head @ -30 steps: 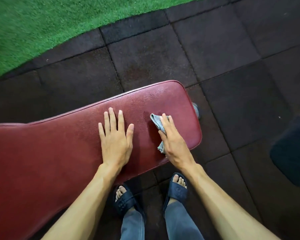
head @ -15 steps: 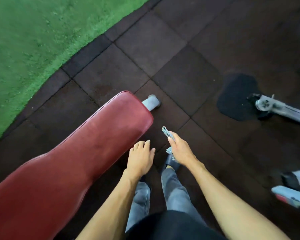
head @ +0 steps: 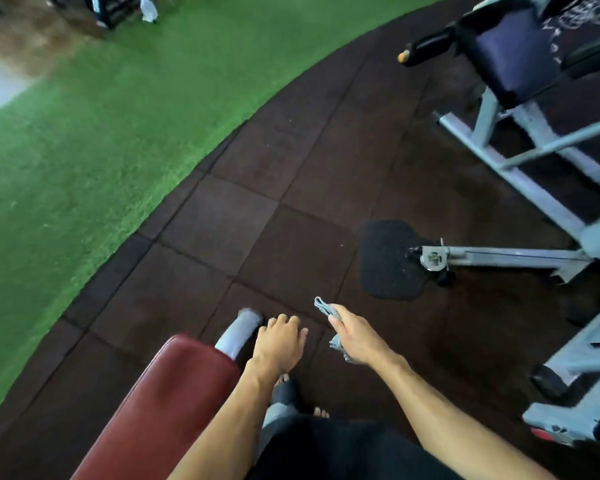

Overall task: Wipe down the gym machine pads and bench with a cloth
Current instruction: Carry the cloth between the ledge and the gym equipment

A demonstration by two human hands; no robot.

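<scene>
The dark red bench (head: 167, 400) runs from the bottom left toward the middle, and its grey foot (head: 239, 332) sticks out past its end. My left hand (head: 280, 341) hangs in the air just right of the bench end, fingers loosely bent, holding nothing. My right hand (head: 355, 336) grips a folded grey cloth (head: 324, 308) above the floor, apart from the bench. A machine with a dark blue pad (head: 513, 53) stands at the upper right.
Dark rubber floor tiles (head: 291, 188) fill the middle, bordered by green turf (head: 94, 133) on the left. The machine's pale grey frame (head: 520, 181) and a low bar (head: 499, 256) over a black mat (head: 387, 259) lie to the right.
Both hands have come off the bench, the right one taking the cloth with it. The view has swung up and right, bringing the blue-padded machine into sight.
</scene>
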